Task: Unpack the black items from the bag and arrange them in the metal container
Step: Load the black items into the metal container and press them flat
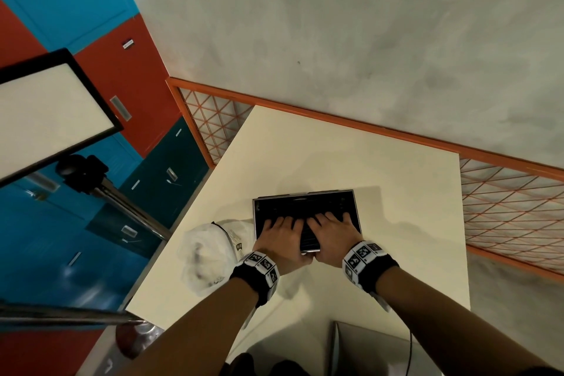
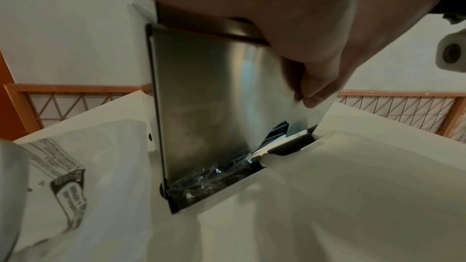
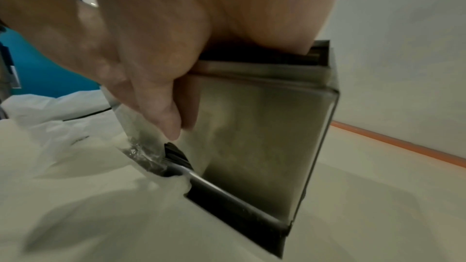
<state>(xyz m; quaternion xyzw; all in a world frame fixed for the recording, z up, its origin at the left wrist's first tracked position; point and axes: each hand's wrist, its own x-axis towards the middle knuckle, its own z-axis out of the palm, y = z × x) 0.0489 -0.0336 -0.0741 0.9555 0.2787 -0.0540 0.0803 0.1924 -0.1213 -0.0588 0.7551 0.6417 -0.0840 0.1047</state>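
The metal container [image 1: 305,193] stands on the cream table [image 1: 381,162], packed with black items [image 1: 305,207]. My left hand [image 1: 282,226] and right hand [image 1: 331,223] lie side by side on top of them, fingers spread flat, palms on the near rim. In the left wrist view my thumb [image 2: 315,93] runs down the steel front wall [image 2: 201,97]. The right wrist view shows the same on its side, thumb [image 3: 166,115] against the wall [image 3: 264,127]. A low slot shows black items [image 2: 277,129] [image 3: 176,152] and crinkled clear wrap [image 2: 201,178]. The white plastic bag [image 1: 210,250] lies crumpled left of the container.
An orange lattice railing [image 1: 503,207] borders the table's far and right sides. A light panel on a stand [image 1: 45,113] rises at the left in front of blue and red lockers [image 1: 128,76]. A grey object [image 1: 366,348] sits below the table's near edge.
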